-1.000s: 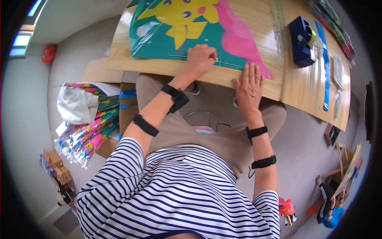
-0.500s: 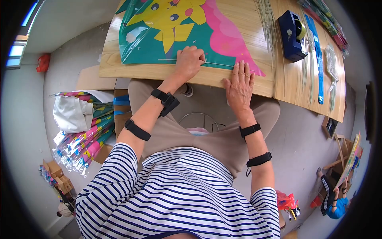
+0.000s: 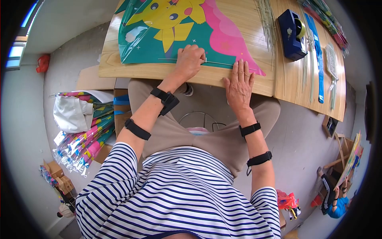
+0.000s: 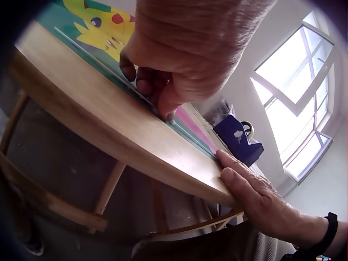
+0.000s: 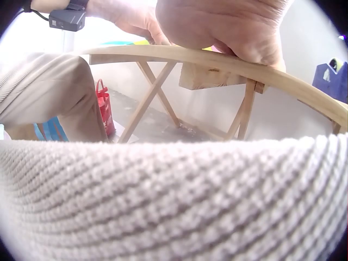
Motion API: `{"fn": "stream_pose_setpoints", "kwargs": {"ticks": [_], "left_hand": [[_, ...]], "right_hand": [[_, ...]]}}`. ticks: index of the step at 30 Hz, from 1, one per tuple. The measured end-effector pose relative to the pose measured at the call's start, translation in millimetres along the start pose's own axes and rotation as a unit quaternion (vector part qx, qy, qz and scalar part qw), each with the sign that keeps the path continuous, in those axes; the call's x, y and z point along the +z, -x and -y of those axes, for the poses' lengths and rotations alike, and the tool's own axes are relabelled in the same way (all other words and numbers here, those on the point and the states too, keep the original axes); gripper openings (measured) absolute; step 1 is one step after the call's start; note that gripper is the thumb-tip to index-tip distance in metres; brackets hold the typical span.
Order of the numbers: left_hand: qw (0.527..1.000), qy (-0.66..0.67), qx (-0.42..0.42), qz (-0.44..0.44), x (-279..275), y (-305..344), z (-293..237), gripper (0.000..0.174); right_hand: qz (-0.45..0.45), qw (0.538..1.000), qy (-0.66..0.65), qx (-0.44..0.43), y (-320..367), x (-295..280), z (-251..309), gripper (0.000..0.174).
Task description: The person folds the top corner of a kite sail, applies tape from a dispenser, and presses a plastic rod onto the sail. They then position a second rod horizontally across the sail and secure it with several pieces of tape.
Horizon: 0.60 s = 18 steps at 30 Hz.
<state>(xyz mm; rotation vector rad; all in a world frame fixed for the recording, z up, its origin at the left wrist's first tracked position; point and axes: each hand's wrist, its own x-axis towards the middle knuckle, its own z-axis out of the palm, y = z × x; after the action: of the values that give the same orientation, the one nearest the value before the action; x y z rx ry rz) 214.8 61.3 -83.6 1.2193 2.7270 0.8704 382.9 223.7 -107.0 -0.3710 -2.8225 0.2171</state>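
Observation:
A glossy printed sheet, teal and pink with a yellow cartoon figure, lies on the wooden table. Along its near edge runs a thin white rod with a small white fitting on it. My left hand has its fingers curled and pinches the rod beside this fitting; in the left wrist view the thumb tip meets the rod. Flat on the sheet's pink corner, over the rod's right end, rests my right hand with straight fingers. Its palm is hidden from above.
Right of the sheet lie a bundle of thin sticks, a blue tape dispenser, a blue strip and a clear plastic box. Wrapped colourful bundles stand at the left. Another person is at the far right.
The head view has shifted, so the table and sheet appear a little further left. Both hands keep their places on the rod and the sheet.

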Motion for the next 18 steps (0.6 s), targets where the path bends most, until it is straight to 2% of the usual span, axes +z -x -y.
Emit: {"fn": "stream_pose_setpoints", "kwargs": {"ticks": [7, 10, 16, 18], "left_hand": [[1.0, 0.008, -0.016, 0.013, 0, 1, -2, 0.005], [1.0, 0.001, 0.014, -0.02, 6, 1, 4, 0.003], [0.997, 0.013, 0.021, -0.071, -1, 7, 9, 0.004], [0.996, 0.018, -0.01, -0.092, -11, 10, 24, 0.006]], "right_hand": [[0.007, 1.0, 0.007, 0.005, 1, 0, -1, 0.066], [0.021, 1.0, 0.021, 0.005, -1, 3, -1, 0.066], [0.013, 0.999, 0.031, -0.008, 0, 4, -1, 0.064], [0.008, 0.999, 0.032, -0.01, 0, 4, -2, 0.063]]}}
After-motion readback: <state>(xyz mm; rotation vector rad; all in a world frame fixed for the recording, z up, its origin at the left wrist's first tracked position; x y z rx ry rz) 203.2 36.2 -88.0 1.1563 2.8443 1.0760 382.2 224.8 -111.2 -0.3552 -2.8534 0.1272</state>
